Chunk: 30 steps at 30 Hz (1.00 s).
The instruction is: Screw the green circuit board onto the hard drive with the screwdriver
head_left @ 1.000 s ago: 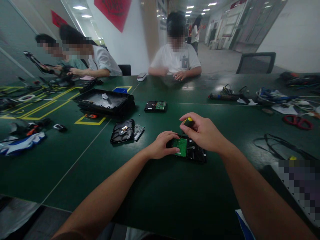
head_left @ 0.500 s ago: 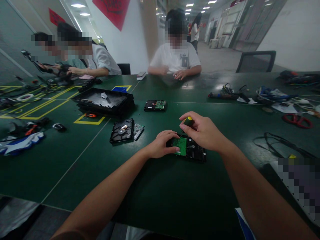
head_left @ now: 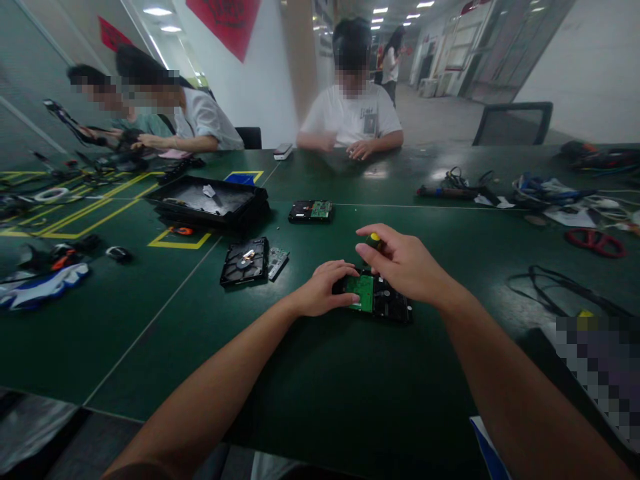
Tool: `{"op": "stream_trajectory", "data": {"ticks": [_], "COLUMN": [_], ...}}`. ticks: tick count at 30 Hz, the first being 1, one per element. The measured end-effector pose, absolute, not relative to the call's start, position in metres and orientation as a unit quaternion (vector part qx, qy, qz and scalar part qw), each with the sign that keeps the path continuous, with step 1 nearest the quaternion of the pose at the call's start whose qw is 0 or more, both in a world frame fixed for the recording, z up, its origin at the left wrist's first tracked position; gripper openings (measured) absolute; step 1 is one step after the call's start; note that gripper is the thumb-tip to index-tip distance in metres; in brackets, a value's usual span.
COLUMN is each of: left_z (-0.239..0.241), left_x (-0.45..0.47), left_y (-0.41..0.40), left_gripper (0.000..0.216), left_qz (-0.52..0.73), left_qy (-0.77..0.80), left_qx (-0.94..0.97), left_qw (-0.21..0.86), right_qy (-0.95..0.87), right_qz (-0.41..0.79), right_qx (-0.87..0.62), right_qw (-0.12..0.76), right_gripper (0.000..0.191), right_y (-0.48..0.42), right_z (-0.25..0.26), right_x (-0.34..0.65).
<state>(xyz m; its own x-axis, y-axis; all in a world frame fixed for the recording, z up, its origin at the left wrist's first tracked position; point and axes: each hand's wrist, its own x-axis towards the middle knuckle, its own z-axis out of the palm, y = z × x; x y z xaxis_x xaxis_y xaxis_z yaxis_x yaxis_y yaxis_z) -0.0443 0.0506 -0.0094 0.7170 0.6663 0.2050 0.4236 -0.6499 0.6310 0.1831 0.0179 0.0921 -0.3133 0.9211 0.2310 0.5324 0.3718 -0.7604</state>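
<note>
A black hard drive (head_left: 387,305) with a green circuit board (head_left: 363,293) facing up lies on the green table in front of me. My left hand (head_left: 323,288) rests on its left end, fingers curled over the edge and holding it down. My right hand (head_left: 405,263) is closed round a screwdriver with a black and yellow handle (head_left: 373,241), held upright above the drive's far edge. The screwdriver's tip is hidden behind my fingers.
An opened drive (head_left: 245,261) and a loose board (head_left: 278,262) lie to the left, another drive (head_left: 311,211) farther back, beside a black tray (head_left: 210,200). Cables (head_left: 560,287) and tools lie at the right. Three people sit across the table; a dark chair (head_left: 513,123) stands behind.
My right-hand fingers have shifted round the screwdriver handle, covering more of its yellow cap. My left hand and the drive stay where they were.
</note>
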Motion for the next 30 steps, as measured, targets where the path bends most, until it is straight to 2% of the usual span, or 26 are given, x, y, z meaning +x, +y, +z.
{"op": "stream_trajectory", "data": {"ticks": [4, 9, 14, 21, 30], "left_z": [-0.0119, -0.0128, -0.0128, -0.0158, -0.014], "left_x": [-0.0448, -0.0452, -0.0447, -0.0456, -0.0445], "left_y": [0.0515, 0.0528, 0.0534, 0.0529, 0.0524], "left_gripper": [0.055, 0.054, 0.054, 0.056, 0.054], "left_qz": [0.213, 0.21, 0.218, 0.221, 0.226], "left_qy": [0.316, 0.312, 0.305, 0.313, 0.308], "left_qx": [0.879, 0.881, 0.884, 0.878, 0.881], "left_qw": [0.286, 0.285, 0.28, 0.286, 0.281], "right_qy": [-0.735, -0.701, -0.663, -0.634, -0.662], "right_qz": [0.356, 0.385, 0.481, 0.548, 0.49], "right_qx": [-0.451, -0.464, -0.411, -0.402, -0.418], "right_qw": [0.36, 0.381, 0.401, 0.37, 0.384], "right_gripper": [0.045, 0.033, 0.025, 0.037, 0.027], "right_y": [0.0208, 0.024, 0.0231, 0.0242, 0.0231], "right_z": [0.0897, 0.0908, 0.0911, 0.0894, 0.092], "right_x": [0.1848, 0.1881, 0.1857, 0.1846, 0.1862]}}
